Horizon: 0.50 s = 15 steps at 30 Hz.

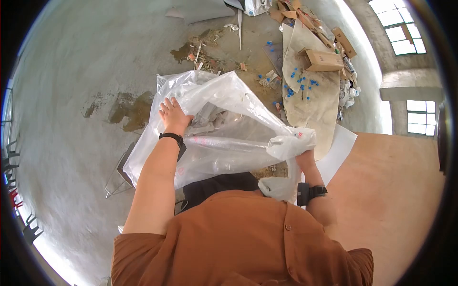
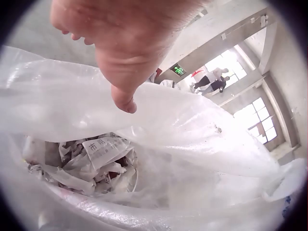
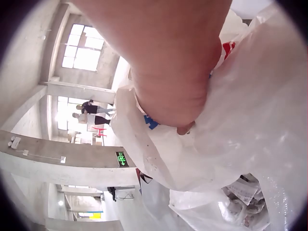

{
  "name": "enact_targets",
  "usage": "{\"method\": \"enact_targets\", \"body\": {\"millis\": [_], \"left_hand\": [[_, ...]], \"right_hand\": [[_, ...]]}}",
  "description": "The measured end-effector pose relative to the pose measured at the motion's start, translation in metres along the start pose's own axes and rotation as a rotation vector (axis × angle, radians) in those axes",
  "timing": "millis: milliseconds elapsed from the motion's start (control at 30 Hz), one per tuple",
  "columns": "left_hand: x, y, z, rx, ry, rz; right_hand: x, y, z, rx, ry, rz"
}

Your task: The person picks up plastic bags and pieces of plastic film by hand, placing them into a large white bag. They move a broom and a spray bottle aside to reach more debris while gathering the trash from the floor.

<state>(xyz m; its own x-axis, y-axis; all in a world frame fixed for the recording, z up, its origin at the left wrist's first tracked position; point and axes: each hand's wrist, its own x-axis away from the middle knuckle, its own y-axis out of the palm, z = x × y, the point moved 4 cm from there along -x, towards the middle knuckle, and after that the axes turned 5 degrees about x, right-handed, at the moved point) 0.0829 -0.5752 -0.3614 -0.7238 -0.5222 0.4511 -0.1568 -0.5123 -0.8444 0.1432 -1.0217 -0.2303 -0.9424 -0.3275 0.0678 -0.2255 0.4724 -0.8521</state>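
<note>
A large translucent plastic bag (image 1: pixel 224 145) spreads in front of the person's body, its mouth facing up, with crumpled printed scraps (image 2: pixel 107 151) inside. On the bag's far left side lies the left hand (image 1: pixel 175 117), its fingers spread over the plastic; in the left wrist view the hand (image 2: pixel 130 43) has its thumb pointing down against the film. At the right end, the right hand (image 1: pixel 305 159) holds bunched plastic, which covers most of its fingers. The right wrist view shows this hand (image 3: pixel 168 72) against the bag (image 3: pixel 260 106), with only a thumb tip showing beneath.
Cardboard boxes (image 1: pixel 324 61) and blue caps (image 1: pixel 291 92) lie on a pale sheet (image 1: pixel 312 114) at the upper right. Scattered debris (image 1: pixel 214 55) is on the floor beyond the bag. An orange-brown surface (image 1: pixel 381 190) extends at right. Two people (image 3: pixel 91 113) stand far off.
</note>
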Motion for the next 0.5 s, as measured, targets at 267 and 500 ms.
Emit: {"method": "enact_targets", "body": {"millis": [267, 500], "left_hand": [[-0.034, 0.026, -0.002, -0.126, 0.083, 0.024], [0.0, 0.01, -0.002, 0.437, 0.093, 0.245]], "right_hand": [[0.02, -0.019, 0.014, -0.203, 0.086, -0.291], [0.023, -0.035, 0.078, -0.106, 0.024, -0.217]]}}
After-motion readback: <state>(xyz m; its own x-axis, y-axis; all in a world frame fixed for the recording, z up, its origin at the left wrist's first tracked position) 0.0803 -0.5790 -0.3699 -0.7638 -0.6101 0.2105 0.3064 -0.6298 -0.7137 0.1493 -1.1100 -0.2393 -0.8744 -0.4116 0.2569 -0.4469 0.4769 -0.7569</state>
